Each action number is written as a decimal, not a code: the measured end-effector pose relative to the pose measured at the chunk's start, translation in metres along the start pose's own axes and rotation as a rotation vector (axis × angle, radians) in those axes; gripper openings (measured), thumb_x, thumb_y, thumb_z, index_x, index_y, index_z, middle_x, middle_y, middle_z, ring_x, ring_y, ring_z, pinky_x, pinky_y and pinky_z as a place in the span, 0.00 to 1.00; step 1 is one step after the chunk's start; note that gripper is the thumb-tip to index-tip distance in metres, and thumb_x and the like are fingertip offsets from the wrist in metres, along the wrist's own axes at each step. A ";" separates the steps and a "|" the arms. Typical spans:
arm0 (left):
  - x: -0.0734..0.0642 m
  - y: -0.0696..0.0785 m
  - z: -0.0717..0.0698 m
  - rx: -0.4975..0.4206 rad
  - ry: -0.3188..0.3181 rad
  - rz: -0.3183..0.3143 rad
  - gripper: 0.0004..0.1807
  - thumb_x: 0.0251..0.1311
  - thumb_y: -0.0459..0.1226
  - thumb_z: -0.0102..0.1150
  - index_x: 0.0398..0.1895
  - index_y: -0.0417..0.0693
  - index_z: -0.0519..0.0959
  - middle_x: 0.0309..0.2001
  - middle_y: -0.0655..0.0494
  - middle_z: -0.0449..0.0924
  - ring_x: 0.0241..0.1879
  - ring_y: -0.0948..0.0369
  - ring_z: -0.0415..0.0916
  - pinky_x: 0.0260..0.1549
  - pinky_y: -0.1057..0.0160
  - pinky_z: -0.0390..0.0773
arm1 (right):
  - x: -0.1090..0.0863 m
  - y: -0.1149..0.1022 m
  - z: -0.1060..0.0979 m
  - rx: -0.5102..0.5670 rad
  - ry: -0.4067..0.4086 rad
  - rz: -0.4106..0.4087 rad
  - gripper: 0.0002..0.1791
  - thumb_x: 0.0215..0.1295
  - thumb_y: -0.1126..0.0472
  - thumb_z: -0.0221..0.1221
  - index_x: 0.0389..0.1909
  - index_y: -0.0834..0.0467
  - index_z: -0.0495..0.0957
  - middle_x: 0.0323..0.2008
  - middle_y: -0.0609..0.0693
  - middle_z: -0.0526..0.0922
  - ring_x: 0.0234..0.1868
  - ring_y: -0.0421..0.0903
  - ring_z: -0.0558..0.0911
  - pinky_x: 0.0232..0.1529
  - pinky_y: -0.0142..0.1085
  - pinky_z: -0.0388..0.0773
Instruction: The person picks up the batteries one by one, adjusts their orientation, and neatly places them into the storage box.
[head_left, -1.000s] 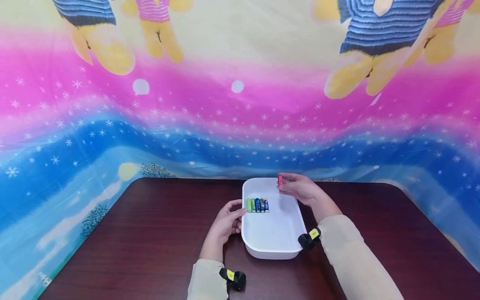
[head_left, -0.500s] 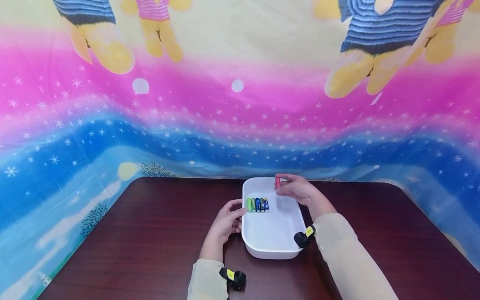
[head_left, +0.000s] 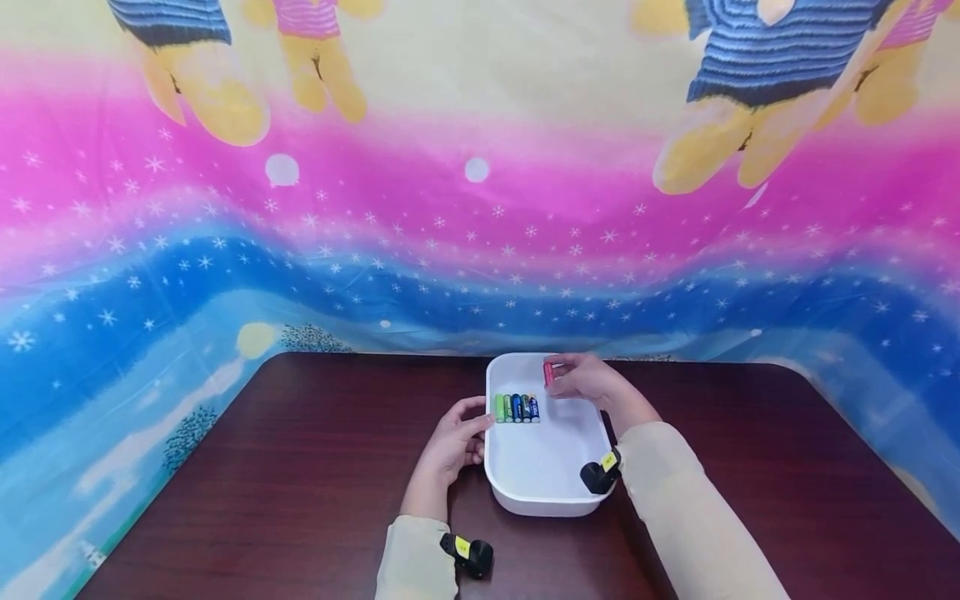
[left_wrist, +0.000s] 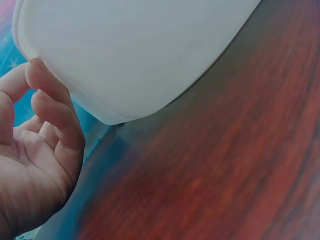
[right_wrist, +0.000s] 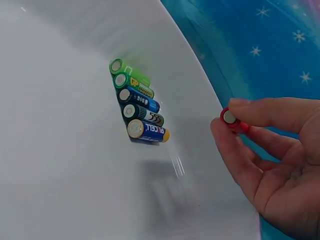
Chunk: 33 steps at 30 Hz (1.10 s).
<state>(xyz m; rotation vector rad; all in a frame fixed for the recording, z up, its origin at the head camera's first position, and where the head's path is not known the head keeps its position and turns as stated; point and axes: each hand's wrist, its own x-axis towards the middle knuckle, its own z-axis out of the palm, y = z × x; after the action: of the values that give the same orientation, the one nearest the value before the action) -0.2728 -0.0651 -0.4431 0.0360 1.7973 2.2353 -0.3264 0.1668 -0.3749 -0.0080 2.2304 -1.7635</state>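
A white plastic tray (head_left: 551, 462) lies lengthwise on the table. Inside, towards its left wall, several AA-size batteries (head_left: 517, 408) lie side by side in a row: light green, green, blue, dark green and blue with a yellow end, clearest in the right wrist view. My right hand (head_left: 588, 385) pinches a red battery (right_wrist: 230, 117) between thumb and fingertips, above the far part of the tray and right of the row. My left hand (head_left: 453, 437) holds the tray's left rim, its thumb at the edge and fingers bent outside; the left wrist view shows these curled fingers (left_wrist: 55, 107).
The tray stands on a dark reddish-brown table (head_left: 337, 467). A printed cloth (head_left: 420, 250) with snowflakes and bears hangs right behind the table's far edge. Each wrist carries a small black camera (head_left: 472, 556).
My right hand has moved left with the red battery, lowering slightly and coming closer to the row. The left hand, the tray and the row stay essentially in place.
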 end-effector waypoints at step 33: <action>0.001 0.000 0.000 -0.001 -0.018 -0.010 0.26 0.57 0.38 0.58 0.60 0.46 0.66 0.18 0.56 0.70 0.12 0.65 0.64 0.12 0.70 0.66 | 0.008 0.008 0.030 -0.616 0.015 0.119 0.29 0.44 0.73 0.68 0.52 0.67 0.72 0.31 0.55 0.76 0.21 0.45 0.73 0.23 0.33 0.74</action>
<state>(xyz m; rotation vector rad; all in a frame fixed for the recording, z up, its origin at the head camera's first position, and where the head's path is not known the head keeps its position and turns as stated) -0.2735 -0.0648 -0.4428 0.0469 1.7838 2.2220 -0.3255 0.1384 -0.3905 0.0068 2.6271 -0.9645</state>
